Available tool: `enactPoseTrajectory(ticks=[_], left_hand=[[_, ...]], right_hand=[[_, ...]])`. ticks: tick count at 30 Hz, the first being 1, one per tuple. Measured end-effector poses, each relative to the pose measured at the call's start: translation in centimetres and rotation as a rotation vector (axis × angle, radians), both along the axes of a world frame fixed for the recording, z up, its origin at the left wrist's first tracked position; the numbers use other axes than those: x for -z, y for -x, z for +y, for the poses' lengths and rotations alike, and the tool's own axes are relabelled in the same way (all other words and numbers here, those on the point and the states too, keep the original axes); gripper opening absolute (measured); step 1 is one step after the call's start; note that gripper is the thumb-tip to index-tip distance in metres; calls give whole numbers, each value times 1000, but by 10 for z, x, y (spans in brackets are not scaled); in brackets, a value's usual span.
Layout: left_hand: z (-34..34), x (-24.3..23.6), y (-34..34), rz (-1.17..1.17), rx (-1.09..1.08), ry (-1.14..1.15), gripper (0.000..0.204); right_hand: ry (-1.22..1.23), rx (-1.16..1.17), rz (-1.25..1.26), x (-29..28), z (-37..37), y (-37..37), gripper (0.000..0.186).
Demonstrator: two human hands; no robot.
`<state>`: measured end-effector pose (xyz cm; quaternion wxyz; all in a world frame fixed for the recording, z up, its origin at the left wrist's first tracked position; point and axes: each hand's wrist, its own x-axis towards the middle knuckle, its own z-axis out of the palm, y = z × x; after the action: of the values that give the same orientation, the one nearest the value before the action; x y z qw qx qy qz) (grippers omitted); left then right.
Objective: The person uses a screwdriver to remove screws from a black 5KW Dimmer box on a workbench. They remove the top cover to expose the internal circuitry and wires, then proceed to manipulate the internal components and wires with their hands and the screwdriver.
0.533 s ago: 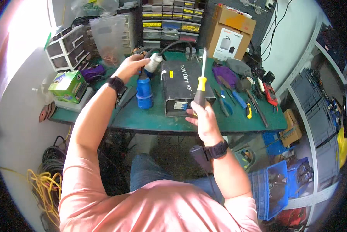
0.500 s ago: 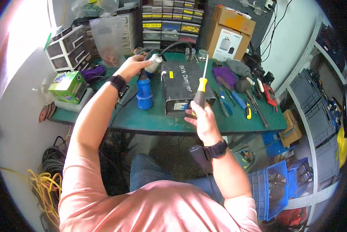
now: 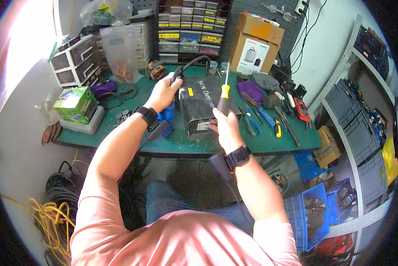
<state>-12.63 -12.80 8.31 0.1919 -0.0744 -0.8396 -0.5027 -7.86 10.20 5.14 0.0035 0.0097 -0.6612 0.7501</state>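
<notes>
On a green desk [image 3: 119,141], the left hand [image 3: 162,92] is pinching a black cable [image 3: 191,63] between thumb and fingers, just beyond the far left corner of a black case [image 3: 194,106]. The cable is arching over toward the far side of the case. A blue connector [image 3: 168,114] is lying near the left wrist, partly hidden by the forearm. The right hand [image 3: 228,128] is curling around the dark handle of a yellow-collared screwdriver [image 3: 225,94], whose shaft is pointing away from the body; whether this hand is touching the case cannot be told. To the right, a purple cloth [image 3: 250,91], blue-handled pliers [image 3: 250,123] and a red meter [image 3: 302,111] are resting on the desk, while a cardboard box [image 3: 257,46] is standing behind them. A copper-coloured coil [image 3: 155,70] is sitting beyond the left hand.
</notes>
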Motion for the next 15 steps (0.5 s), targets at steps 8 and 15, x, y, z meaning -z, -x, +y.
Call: enactPoseTrajectory(ticks=[8,15], left_hand=[[5,-20,-43,-40,-88,132,39],[16,-32,-72,-51,-87,49,40]], right_hand=[[-266,-68,-16,-9,46,50,23],[-307,-164,34,-16,70,91,25]])
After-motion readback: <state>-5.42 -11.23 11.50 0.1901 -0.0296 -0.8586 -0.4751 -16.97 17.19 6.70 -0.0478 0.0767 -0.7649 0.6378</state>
